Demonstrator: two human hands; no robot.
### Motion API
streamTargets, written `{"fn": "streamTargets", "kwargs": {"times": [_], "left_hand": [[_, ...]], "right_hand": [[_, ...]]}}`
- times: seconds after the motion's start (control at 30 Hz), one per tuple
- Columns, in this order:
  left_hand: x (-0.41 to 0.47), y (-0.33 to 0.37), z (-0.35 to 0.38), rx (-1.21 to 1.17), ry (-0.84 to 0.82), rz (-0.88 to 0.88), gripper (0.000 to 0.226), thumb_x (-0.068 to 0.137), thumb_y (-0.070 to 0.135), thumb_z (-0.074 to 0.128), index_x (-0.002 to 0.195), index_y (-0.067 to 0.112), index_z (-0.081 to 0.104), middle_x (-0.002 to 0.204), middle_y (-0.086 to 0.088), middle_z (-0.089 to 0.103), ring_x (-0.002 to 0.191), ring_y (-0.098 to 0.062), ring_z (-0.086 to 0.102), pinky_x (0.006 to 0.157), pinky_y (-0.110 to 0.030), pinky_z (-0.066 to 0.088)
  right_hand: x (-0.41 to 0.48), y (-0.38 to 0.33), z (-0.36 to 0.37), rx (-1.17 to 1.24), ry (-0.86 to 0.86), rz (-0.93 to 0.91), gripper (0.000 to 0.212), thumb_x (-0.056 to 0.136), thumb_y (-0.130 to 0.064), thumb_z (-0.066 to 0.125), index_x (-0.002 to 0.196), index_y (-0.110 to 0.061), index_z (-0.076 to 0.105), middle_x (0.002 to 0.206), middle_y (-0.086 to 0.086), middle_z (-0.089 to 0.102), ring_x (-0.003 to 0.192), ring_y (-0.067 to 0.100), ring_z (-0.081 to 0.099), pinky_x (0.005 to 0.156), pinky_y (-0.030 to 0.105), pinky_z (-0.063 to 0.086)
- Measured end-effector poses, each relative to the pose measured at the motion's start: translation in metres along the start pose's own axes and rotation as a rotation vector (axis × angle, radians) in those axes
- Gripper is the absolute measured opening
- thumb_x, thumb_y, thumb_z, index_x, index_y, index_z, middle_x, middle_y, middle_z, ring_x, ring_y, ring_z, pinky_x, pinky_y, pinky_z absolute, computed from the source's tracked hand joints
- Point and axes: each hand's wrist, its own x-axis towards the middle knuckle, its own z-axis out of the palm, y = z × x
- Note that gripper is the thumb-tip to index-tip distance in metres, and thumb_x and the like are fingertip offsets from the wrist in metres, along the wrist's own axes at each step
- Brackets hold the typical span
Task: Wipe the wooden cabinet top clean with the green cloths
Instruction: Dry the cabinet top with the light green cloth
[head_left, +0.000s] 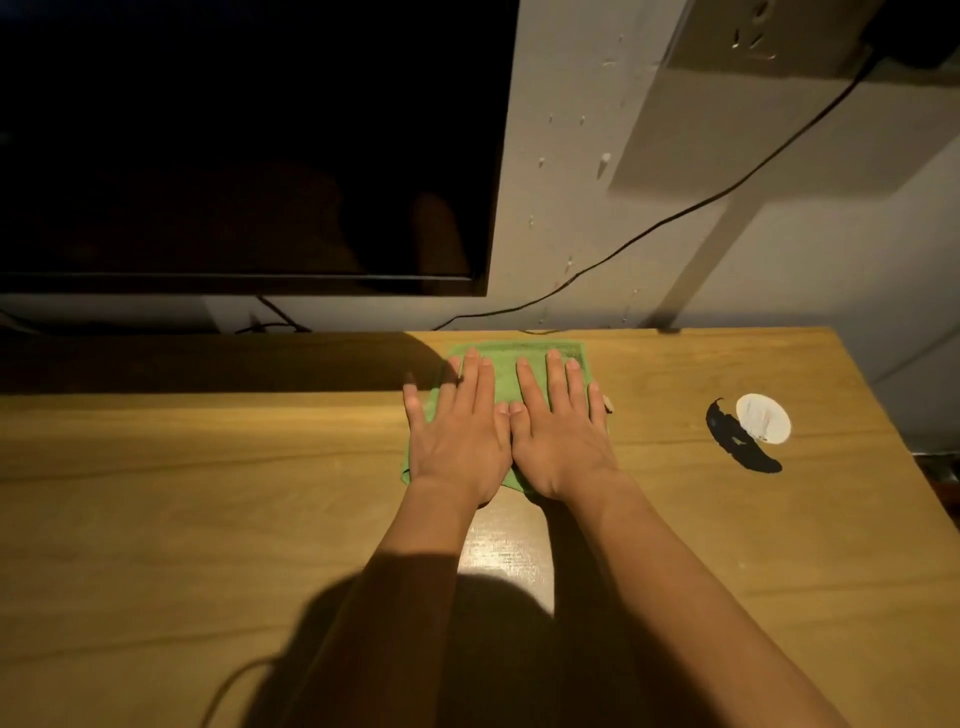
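A green cloth (506, 364) lies flat on the wooden cabinet top (208, 493), close to the back edge near the wall. My left hand (457, 431) and my right hand (558, 431) rest palm down on it side by side, thumbs touching, fingers spread and pointing at the wall. Both hands press on the cloth without gripping it. Only the cloth's far strip, a left corner and a bit between the wrists show. I can make out just one cloth.
A dark screen (234, 145) hangs on the wall at the upper left, shading the cabinet's back left. A black cable (675, 213) runs down the wall. To the right sit a white round disc (762, 418) and a black curved mark (740, 441).
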Motion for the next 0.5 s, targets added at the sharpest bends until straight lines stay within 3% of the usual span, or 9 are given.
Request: {"fn": "streamTargets", "kwargs": {"times": [0.17,0.5], "left_hand": [[-0.073,0.009,0.013,-0.020,-0.029,-0.032,0.059,0.099,0.046,-0.004,0.152,0.024,-0.017,0.162,0.005,-0.023,0.148,-0.014,-0.023,0.114,-0.059,-0.018],[-0.259,0.049,0.041,-0.024,-0.048,-0.041,0.060,0.098,0.046,-0.006,0.153,0.024,-0.017,0.161,0.008,-0.025,0.146,-0.011,-0.027,0.112,-0.061,-0.020]], "right_hand": [[-0.070,0.006,0.020,0.017,-0.009,-0.010,0.057,0.102,-0.049,0.003,0.154,-0.035,-0.016,0.161,0.001,-0.029,0.145,0.018,-0.031,0.118,0.042,-0.020],[-0.256,0.031,0.059,0.038,-0.026,-0.023,0.057,0.100,-0.048,0.001,0.153,-0.035,-0.018,0.160,0.001,-0.031,0.145,0.020,-0.032,0.118,0.043,-0.019]]}}
